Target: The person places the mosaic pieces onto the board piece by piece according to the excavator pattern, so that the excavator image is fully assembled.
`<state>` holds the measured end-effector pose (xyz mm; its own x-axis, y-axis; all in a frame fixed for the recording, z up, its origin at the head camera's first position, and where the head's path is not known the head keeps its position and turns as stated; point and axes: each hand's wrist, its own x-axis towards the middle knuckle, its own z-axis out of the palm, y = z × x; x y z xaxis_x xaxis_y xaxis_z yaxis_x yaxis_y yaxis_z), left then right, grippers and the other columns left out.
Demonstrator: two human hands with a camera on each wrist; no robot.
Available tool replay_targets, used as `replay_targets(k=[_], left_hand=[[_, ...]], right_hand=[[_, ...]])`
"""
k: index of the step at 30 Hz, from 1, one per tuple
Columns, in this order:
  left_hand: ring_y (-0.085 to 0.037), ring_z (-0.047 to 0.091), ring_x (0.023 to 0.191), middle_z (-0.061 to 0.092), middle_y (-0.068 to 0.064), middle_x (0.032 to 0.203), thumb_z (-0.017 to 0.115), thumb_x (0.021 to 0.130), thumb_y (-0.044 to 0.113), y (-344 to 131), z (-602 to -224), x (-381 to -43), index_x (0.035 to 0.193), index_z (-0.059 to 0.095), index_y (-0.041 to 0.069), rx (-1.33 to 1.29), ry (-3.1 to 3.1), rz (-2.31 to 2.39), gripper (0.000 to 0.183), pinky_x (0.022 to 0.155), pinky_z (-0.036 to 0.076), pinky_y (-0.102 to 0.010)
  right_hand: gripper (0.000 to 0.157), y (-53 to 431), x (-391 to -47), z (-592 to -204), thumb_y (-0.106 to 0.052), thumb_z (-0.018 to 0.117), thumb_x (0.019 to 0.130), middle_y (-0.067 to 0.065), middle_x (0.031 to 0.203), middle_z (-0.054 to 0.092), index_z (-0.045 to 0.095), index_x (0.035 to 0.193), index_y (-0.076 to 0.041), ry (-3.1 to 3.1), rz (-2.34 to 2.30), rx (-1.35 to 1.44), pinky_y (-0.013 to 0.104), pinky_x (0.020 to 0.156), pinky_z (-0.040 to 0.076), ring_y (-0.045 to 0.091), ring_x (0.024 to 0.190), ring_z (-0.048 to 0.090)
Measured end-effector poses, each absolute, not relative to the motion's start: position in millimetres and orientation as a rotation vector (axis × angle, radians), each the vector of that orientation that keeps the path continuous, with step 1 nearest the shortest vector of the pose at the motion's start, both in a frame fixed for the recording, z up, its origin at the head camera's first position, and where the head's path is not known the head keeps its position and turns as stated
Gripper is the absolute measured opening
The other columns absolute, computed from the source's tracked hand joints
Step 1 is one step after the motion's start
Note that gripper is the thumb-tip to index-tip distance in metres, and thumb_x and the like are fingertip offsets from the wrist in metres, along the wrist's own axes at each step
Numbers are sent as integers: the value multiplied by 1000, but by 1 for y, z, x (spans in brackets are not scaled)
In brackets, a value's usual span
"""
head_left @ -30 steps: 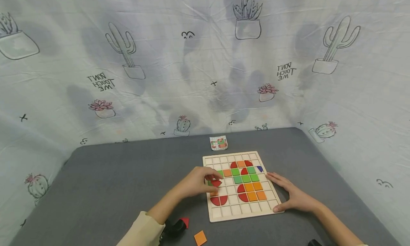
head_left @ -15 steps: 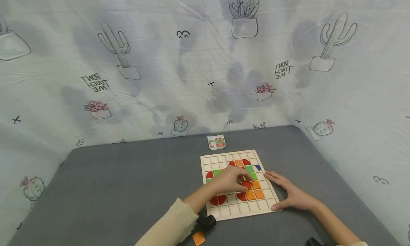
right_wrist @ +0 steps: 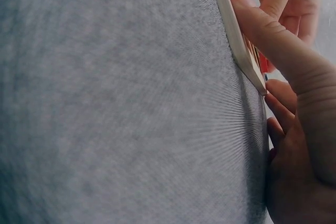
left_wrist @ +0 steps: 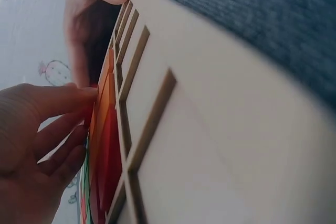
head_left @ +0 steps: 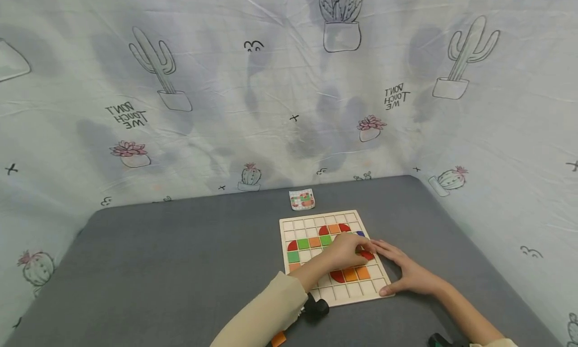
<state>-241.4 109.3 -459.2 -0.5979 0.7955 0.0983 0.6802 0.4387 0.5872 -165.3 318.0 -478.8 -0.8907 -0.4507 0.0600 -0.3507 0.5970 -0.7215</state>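
Note:
My left hand (head_left: pixel 344 251) reaches across a wooden grid board (head_left: pixel 353 290) and pinches a red quarter-circle tile (head_left: pixel 368 255) between thumb and fingers, over the board's right side. In the left wrist view, the fingertips are close over the board beside an orange tile (left_wrist: pixel 107 90). My right hand (head_left: pixel 413 275) is spread along the board's right edge, its thumb on the near right corner and its fingers at the side. Red, orange and green tiles lie in the grid, among them a green square (head_left: pixel 293 256). My left hand and forearm hide several cells.
A small pattern card (head_left: pixel 301 200) lies behind the board on the grey tabletop (head_left: pixel 180 267). One orange square tile (head_left: pixel 278 339) is partly hidden by my left sleeve. At the board's far right is a blue piece (head_left: pixel 360 233). A patterned cloth (head_left: pixel 217 86) hangs behind.
My left hand has moved right across the board from its left side, carrying the red quarter-circle tile. The right hand stays at the board's right edge. The head view has shifted slightly.

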Motion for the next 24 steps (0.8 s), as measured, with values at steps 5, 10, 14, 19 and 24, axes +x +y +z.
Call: replay_targets(k=[5,10,14,19,24], left_hand=[[1,56,82,67,9,94,70,82,18,113,-459,-239,103,69,19,1353,2508,839,21,70,41,-8],[0,55,80,67,9,94,68,83,17,114,-461,-238,101,69,18,1391,2544,818,17,70,40,-8],[1,53,77,67,9,92,66,84,13,114,-461,-238,100,69,17,1441,2539,778,16,70,39,-7],[1,56,84,67,8,96,65,84,12,113,-461,-238,102,69,16,1475,2508,761,18,74,40,-8],[-1,57,94,66,7,104,65,84,15,107,-461,-238,106,68,17,1439,2472,802,22,78,41,-10]], right_hand=[[95,318,-166,-480,-26,83,65,23,147,22,31,144,-15,2690,-1178,-652,70,90,23,-18,124,7],[96,319,-167,-482,-27,83,65,23,147,22,31,145,-15,2703,-1169,-639,71,91,21,-13,127,8],[95,319,-168,-484,-28,83,65,22,147,23,31,144,-14,2712,-1170,-635,70,92,20,-8,129,10],[95,318,-167,-486,-27,83,65,23,146,23,32,144,-13,2714,-1183,-642,71,92,19,-16,125,8],[94,318,-167,-488,-26,83,65,24,146,23,33,143,-12,2722,-1184,-678,71,91,19,-20,123,6]])
